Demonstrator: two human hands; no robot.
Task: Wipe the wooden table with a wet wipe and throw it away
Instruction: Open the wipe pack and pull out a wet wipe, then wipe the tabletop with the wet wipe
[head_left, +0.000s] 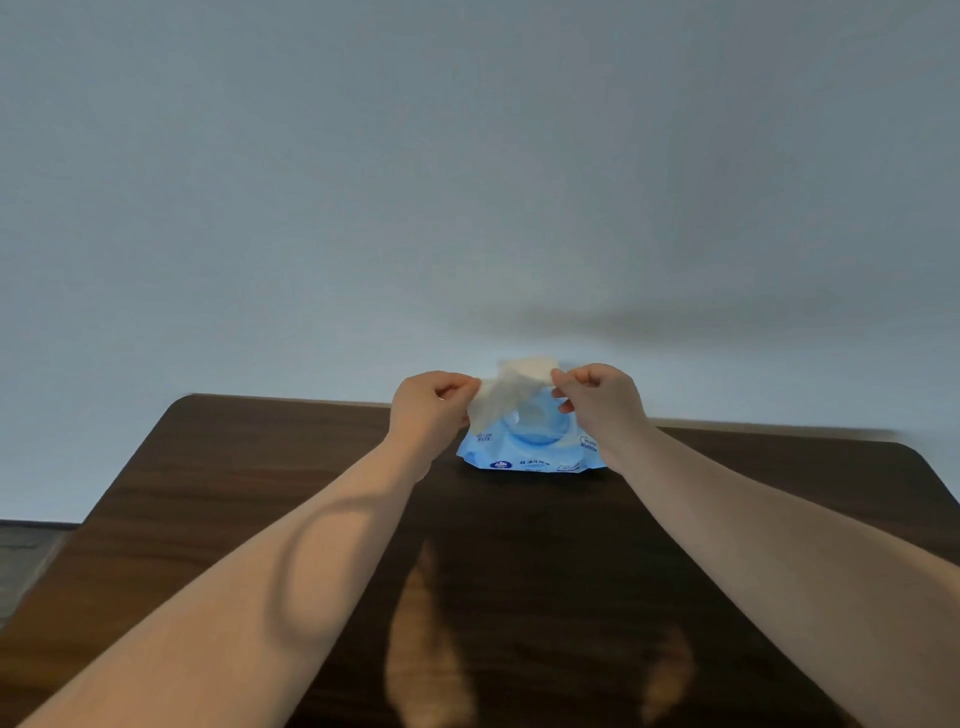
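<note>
A white wet wipe (506, 392) hangs stretched between my two hands, above the far edge of the dark wooden table (218, 493). My left hand (428, 410) pinches its left end and my right hand (597, 397) pinches its right end. Directly below the wipe lies a light blue wet-wipe pack (530, 452), flat on the table near the wall. The lower part of the wipe blurs into the pack's round lid area, so I cannot tell whether it is free of the opening.
A plain pale wall (467, 182) rises right behind the table's far edge. A strip of floor (26, 551) shows past the table's left side. The table's far corners are rounded. No bin is in view.
</note>
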